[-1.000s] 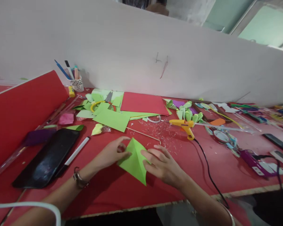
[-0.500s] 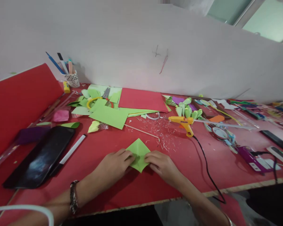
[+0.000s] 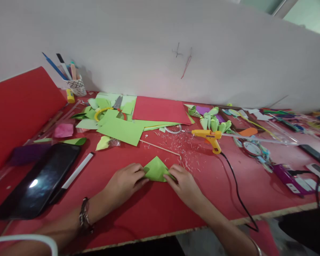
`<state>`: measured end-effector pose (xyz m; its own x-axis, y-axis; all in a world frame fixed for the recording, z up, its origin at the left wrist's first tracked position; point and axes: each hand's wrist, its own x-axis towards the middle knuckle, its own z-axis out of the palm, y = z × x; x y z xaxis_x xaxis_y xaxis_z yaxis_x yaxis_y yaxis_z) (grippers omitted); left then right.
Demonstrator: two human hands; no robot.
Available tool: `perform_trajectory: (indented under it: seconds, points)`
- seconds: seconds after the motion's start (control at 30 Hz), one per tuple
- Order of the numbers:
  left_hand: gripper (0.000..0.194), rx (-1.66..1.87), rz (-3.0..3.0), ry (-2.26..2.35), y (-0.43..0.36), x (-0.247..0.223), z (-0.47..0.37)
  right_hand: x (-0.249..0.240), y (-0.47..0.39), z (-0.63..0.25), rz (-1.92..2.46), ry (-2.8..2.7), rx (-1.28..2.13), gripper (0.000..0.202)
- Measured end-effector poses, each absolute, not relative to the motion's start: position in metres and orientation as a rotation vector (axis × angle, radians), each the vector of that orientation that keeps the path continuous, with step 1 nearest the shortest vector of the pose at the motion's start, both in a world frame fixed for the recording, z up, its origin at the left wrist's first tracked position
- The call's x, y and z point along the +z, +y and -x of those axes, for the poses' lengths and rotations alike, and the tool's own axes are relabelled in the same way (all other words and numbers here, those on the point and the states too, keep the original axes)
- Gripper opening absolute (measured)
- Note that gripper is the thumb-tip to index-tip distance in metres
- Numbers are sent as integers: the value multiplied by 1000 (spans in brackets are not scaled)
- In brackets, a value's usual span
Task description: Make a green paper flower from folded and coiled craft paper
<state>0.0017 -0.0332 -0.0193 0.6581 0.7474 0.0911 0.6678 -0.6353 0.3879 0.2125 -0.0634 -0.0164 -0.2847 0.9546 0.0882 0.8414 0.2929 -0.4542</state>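
A small piece of green paper (image 3: 156,170), folded into a triangle with its tip pointing away from me, lies between my hands on the red table (image 3: 138,217). My left hand (image 3: 126,180) pinches its left corner between thumb and fingers. At the right corner, my right hand (image 3: 183,183) grips the paper the same way, thumb over its lower edge. Beyond the paper rests a thin stick (image 3: 160,146), and left of my left hand lies a white marker (image 3: 77,171) with a black cap.
A yellow glue gun (image 3: 208,136) with a black cord lies to the right among paper scraps. Green sheets (image 3: 122,131), scissors (image 3: 118,103) and a red sheet (image 3: 160,109) sit at the back. At left are a black phone (image 3: 40,181) and a pen cup (image 3: 76,87).
The green paper has gone from an open diamond to a folded triangle, its near corner brought up. Both hands still hold its sides. The camera view has shifted slightly.
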Motion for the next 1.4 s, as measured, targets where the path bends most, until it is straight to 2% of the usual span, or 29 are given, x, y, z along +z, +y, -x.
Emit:
perform_trajectory:
  seconds: [0.23,0.4,1.1,1.27,1.4]
  points:
    - [32,242,-2477,1383,-24,-11,-6,-15,-57,-208,1887,-2289,279,29]
    - [31,153,-2524,1473,-23,-11,-8,-13,-55,-202,1970,-2282,211,24]
    - [25,88,-2584,1457,-21,-14,-9,-7,-47,-194,2142,-2335,204,22]
    - [31,151,-2588,1410,-20,-17,-4,-10,-48,-194,2111,-2315,179,20]
    - [26,204,-2568,1293,-20,-16,2,-13,-50,-193,2112,-2316,128,19]
